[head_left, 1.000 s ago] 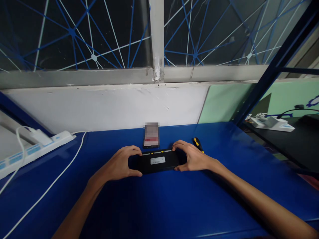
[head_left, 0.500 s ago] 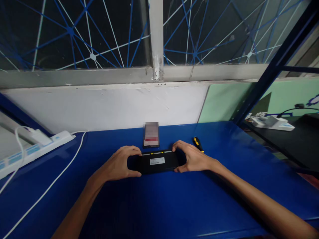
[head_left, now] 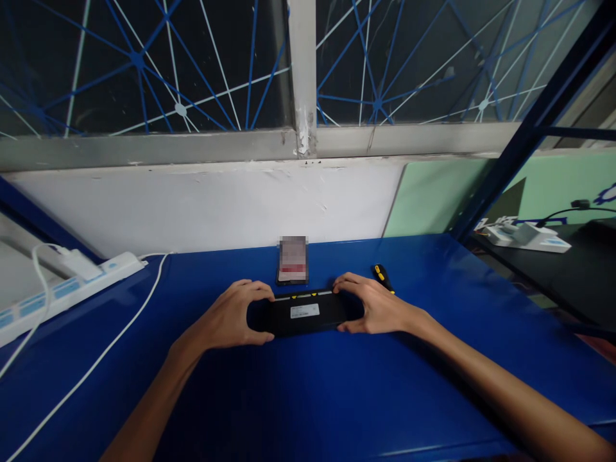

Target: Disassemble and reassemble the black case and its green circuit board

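A flat, oblong black case lies on the blue tabletop in front of me, with a white label on its upper face and two small yellow marks along its far edge. My left hand grips its left end, fingers at the far edge and thumb at the near edge. At the right end my right hand holds it the same way. Just beyond the case is a thin dark rectangular item, its face blurred by pixels. A black and yellow tool handle, perhaps a screwdriver's, lies behind my right hand, partly hidden.
A white power strip with a plugged-in charger runs along the left side, its white cable crossing the blue table. A window and white wall stand behind. On the right, past a blue post, another power strip sits on a dark table.
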`<action>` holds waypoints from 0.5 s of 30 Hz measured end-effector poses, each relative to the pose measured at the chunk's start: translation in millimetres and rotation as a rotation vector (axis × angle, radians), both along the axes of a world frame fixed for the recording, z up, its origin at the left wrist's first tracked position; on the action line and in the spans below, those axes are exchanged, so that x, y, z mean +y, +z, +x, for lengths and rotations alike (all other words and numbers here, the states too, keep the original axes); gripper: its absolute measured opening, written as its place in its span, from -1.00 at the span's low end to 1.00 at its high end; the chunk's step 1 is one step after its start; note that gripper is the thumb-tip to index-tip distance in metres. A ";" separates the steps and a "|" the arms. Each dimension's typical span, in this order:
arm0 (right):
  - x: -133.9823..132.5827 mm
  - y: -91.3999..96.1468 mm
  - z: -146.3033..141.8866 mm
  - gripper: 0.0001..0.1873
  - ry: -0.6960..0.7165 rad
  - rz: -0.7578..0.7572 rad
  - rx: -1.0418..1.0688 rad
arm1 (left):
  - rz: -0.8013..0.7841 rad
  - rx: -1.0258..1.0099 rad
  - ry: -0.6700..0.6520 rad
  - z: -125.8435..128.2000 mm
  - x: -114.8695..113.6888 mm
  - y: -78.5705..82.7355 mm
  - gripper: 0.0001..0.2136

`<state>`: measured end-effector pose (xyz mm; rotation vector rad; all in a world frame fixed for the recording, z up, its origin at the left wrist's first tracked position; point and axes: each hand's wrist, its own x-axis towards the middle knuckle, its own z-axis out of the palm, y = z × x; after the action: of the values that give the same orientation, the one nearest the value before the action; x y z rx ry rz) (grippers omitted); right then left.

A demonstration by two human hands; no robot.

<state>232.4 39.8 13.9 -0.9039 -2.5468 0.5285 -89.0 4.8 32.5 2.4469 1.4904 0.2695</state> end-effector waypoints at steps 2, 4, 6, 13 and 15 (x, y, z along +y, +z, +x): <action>0.2 -0.4 0.4 -0.43 -0.009 0.000 -0.004 | -0.004 0.005 -0.002 0.0 -0.1 0.5 -0.52; 0.4 -0.8 0.7 -0.42 -0.023 0.002 -0.011 | -0.014 0.008 0.004 0.8 -0.6 1.8 -0.52; 0.5 -1.1 0.9 -0.41 -0.030 0.004 -0.015 | -0.033 0.011 0.016 2.2 -1.1 3.2 -0.51; 0.2 -1.2 0.6 -0.42 -0.030 0.011 -0.013 | -0.055 0.014 0.030 2.1 -1.1 3.2 -0.50; -0.1 -0.6 0.5 -0.43 -0.031 0.014 -0.009 | -0.049 0.011 0.030 1.3 -0.8 2.9 -0.50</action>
<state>232.9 39.6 13.2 -0.9417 -2.5370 0.4973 -87.7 4.0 35.4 2.3933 1.5211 0.2226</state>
